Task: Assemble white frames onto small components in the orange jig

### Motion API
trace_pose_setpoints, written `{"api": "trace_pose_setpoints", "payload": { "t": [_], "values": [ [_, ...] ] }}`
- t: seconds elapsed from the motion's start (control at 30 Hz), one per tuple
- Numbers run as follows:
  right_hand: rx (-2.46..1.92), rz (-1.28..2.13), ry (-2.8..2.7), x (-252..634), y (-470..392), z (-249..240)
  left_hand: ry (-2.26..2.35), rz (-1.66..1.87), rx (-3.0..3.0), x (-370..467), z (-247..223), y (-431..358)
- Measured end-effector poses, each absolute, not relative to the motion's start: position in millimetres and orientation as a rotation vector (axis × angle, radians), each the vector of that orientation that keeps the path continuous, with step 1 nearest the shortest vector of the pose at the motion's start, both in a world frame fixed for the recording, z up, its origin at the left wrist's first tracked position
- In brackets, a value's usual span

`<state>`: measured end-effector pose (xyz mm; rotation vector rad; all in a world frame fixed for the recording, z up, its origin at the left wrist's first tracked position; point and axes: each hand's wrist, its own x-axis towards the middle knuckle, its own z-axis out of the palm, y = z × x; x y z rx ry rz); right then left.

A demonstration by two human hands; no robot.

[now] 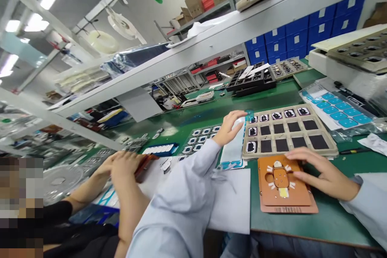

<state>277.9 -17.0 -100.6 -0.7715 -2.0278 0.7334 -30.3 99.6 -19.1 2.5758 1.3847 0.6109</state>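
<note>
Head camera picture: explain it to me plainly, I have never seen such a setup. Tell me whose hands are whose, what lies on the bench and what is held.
The picture comes from a camera on a person's head, looking down at a green workbench. The two grey-sleeved arms are that person's. The left hand reaches to the top left corner of a beige tray of dark square pockets, fingertips near a small teal piece; whether it grips anything is unclear. The right hand lies flat on an orange fixture, holding nothing. At the left, a co-worker's hands hold a brown object. Blue bins line the back.
</note>
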Motion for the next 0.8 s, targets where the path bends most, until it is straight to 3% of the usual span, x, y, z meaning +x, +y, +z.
{"api": "trace_pose_setpoints", "payload": {
  "t": [0.2,0.43,0.57,0.8],
  "values": [
    [-0.833,0.573,-1.858,281,-8,-104,0.646,0.336,2.818,-1,-18,-9],
    [-0.797,0.579,-1.958,281,-9,-105,0.721,0.153,2.745,5,-40,-19],
    [-0.775,0.559,-1.978,282,-8,-105,0.742,0.162,2.985,4,-42,-21],
    [-0.786,0.583,-2.007,282,-7,-104,0.452,0.221,3.152,7,-45,-15]
  ]
}}
